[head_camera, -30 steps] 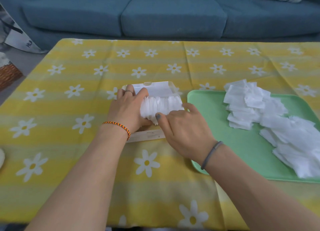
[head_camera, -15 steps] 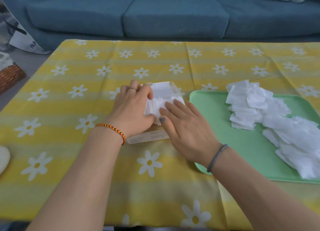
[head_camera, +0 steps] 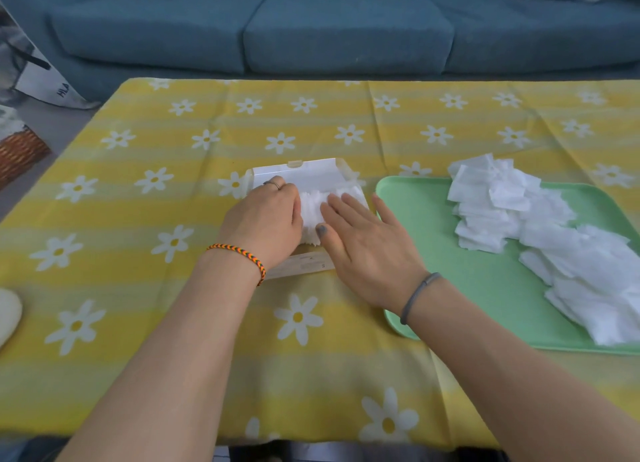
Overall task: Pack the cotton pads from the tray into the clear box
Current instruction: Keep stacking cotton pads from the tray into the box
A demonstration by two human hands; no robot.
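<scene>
Pads (head_camera: 313, 207) in the box (head_camera: 304, 172) now lie flatter under your palms than a second ago, when a fanned bundle stood up between your hands. That suggests this batch is nearly seated and you can soon fetch more.

Going left to right: your left hand (head_camera: 266, 220) curls against the left end of the bundle, fingers bent round it, holding it in the box. Your right hand (head_camera: 360, 243) has gone from a pinch to flat, fingers straight and spread, pressing down on the pads' right side.

The packed pads are white, thin and ruffled at their edges, standing on edge in a tight row. Further right, the green tray (head_camera: 460, 285) holds a loose heap (head_camera: 561, 233) of many more, so most of the job remains.
</scene>
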